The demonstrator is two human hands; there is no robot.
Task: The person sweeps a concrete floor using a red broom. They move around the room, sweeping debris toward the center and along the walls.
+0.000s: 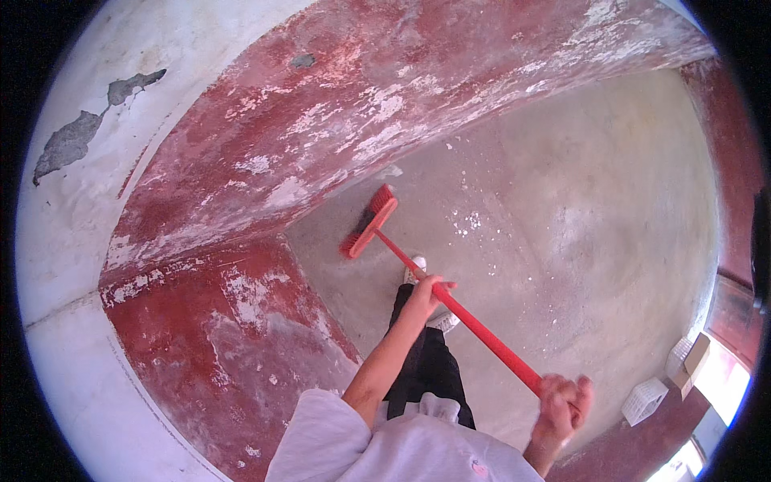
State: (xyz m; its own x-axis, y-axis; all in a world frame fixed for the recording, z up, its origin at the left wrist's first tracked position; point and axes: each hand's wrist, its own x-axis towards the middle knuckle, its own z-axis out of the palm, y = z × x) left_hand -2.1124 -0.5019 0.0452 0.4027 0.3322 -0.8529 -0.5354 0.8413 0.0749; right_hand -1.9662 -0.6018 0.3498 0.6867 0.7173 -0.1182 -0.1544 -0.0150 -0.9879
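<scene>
A push broom with a red handle (491,338) slants across the view, its red and black bristle head (371,222) down on the concrete floor (578,199) near the corner of two walls. Around the middle of the handle, my left hand (429,290) is closed, just above my shoe. My right hand (560,405) grips the upper end of the handle at the lower right. White paint flakes (468,223) lie scattered on the floor to the right of the broom head.
Walls with peeling red paint (337,114) meet left of the broom head. At the lower right, a white plastic crate (646,400) stands by the far wall, beside a cardboard box (694,364) and another white basket (679,354). Bright openings show behind them. My white shoes (444,322) are on the floor.
</scene>
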